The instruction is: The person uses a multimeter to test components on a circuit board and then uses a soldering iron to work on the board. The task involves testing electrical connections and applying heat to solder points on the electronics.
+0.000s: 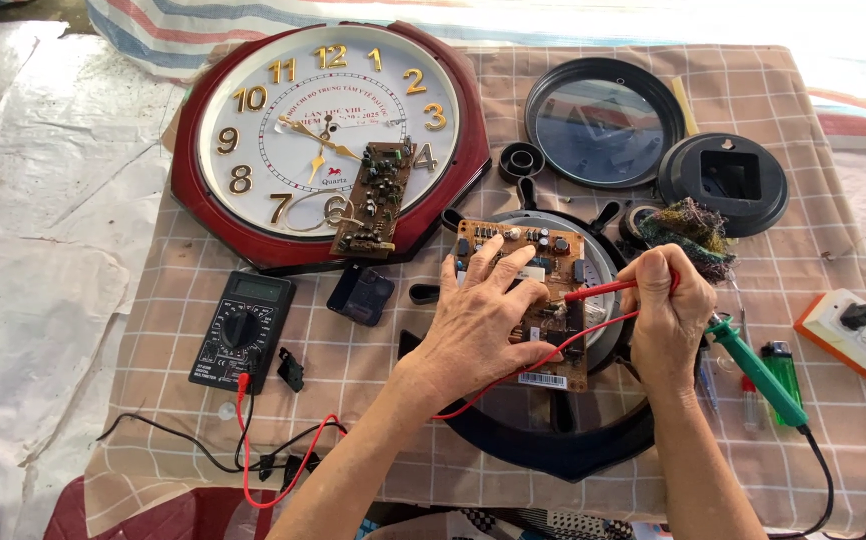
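Observation:
My left hand (481, 322) lies flat on a brown circuit board (533, 250), fingers spread, pressing it onto a round dark clock body (563, 450). My right hand (665, 310) grips a red multimeter probe (598, 291) whose tip touches the board near the middle. A red lead (293, 470) runs from the probe under my left wrist to a black multimeter (243, 330) at the left. A black lead (173, 440) also leaves the meter.
A big red-rimmed wall clock (253, 230) with a second circuit board (375, 200) on its face lies at the back left. A round lens (603, 120), black clock module (728, 182), green-handled soldering iron (758, 375), lighter (781, 365) and power strip (858, 335) lie to the right.

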